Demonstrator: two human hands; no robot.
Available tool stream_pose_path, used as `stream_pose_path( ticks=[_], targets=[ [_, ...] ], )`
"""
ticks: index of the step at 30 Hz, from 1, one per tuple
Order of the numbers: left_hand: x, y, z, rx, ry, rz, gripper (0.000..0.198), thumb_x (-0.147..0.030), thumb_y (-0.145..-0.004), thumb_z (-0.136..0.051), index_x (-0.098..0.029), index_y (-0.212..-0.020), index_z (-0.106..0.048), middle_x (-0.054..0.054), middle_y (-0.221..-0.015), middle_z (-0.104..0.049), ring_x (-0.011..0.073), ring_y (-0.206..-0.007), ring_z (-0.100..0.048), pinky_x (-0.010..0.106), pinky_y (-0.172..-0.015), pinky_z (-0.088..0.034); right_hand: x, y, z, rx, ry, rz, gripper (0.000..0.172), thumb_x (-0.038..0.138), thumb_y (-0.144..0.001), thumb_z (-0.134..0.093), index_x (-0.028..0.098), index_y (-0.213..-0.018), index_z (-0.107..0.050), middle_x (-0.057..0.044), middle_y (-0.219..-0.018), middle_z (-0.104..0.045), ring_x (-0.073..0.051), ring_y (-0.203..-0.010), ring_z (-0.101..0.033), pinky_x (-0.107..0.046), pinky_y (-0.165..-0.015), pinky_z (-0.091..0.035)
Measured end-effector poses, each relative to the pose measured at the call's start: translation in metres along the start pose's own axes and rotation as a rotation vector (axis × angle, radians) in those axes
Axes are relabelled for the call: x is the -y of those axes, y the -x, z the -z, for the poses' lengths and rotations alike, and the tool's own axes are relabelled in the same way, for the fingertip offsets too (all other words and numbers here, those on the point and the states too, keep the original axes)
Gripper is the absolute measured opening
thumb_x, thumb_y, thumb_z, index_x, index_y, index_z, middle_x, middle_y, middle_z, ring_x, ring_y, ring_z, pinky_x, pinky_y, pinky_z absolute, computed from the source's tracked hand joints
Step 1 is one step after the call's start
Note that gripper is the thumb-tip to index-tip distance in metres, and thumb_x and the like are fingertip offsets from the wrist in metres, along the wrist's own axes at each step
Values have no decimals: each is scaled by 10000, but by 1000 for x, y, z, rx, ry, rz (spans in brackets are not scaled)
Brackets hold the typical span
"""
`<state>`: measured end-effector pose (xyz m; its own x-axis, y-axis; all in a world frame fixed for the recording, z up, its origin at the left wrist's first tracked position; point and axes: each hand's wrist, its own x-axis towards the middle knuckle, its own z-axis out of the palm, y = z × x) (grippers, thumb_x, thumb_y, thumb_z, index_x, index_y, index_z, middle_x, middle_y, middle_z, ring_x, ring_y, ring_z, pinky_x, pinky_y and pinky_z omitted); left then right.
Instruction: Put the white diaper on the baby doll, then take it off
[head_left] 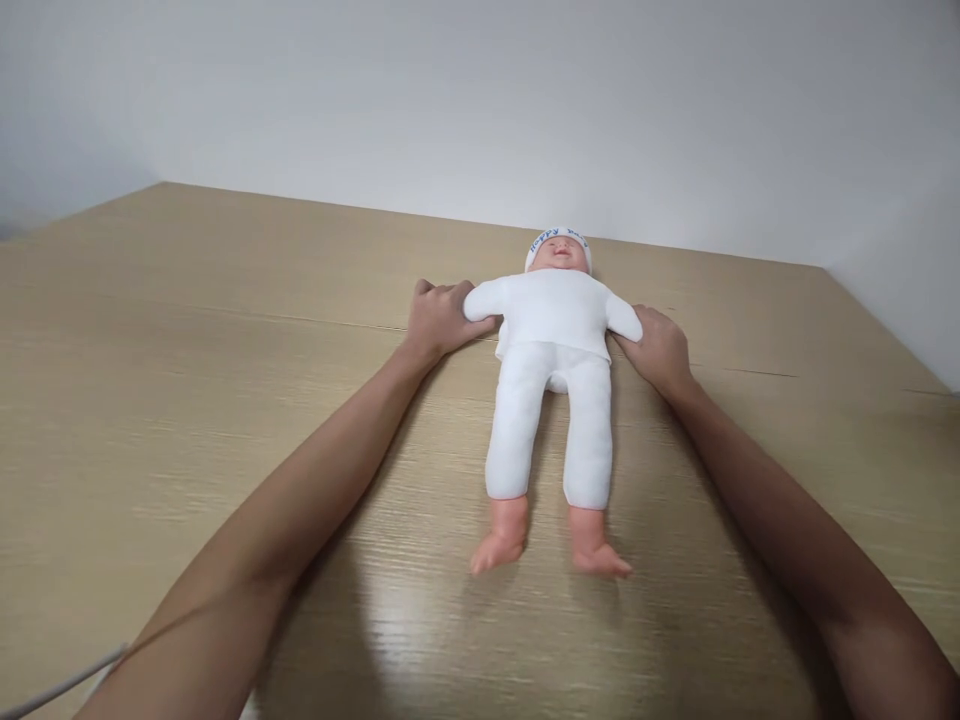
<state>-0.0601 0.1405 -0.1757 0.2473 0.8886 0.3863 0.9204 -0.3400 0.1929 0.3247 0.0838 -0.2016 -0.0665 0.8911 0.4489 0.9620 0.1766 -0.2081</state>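
Observation:
A baby doll in a white top, white trousers and a white cap with blue lettering lies on its back on the wooden table. Its head points to the far edge, and its bare feet point towards me. My left hand is closed around the end of the doll's sleeved arm on the left. On the other side, my right hand grips the opposite sleeve end. Both doll arms are spread out sideways. The doll's hands are hidden by the sleeves and my fingers.
A pale wall rises behind the far edge of the table. At the lower left, a thin light cable runs beside my left forearm. Fine seams cross the tabletop.

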Motion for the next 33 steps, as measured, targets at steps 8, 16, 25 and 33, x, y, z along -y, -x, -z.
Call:
stream_pose_path(
  ticks=[8,16,25,33],
  targets=[
    [33,21,13,33,236,-112,886,-817,-892,-671,-155,-1476,-590,195,-1455,-696,391,-1302,-626,494,-1133,-470,-37,23,11,-16,-145,189,624,668,-1028,-661,191,-1430,-674,-163,-1270,-763,-361,-1131,-675,-484,-1011,-527],
    [63,18,3,49,221,-67,811,-832,-920,-675,-175,-1395,-680,166,-1259,-749,381,-1231,-604,513,-1134,-436,-52,19,16,24,-217,177,732,807,-1015,-595,205,-1406,-739,-181,-1195,-782,-385,-1089,-681,-549,-1016,-539],
    [42,44,6,-30,187,125,637,-566,-977,-726,-163,-1465,-653,203,-1381,-716,417,-1329,-577,530,-1161,-420,-33,37,14,-69,-199,50,715,571,-1005,-634,108,-1550,-621,-254,-1435,-710,-414,-1318,-628,-611,-1176,-483],
    [10,93,26,-86,193,285,486,-320,-994,-631,-122,-1438,-630,261,-1550,-611,458,-1489,-493,647,-1239,-394,47,122,56,-169,-201,15,601,313,-995,-601,157,-1574,-558,-228,-1532,-626,-406,-1452,-543,-635,-1227,-462]
  ],
)
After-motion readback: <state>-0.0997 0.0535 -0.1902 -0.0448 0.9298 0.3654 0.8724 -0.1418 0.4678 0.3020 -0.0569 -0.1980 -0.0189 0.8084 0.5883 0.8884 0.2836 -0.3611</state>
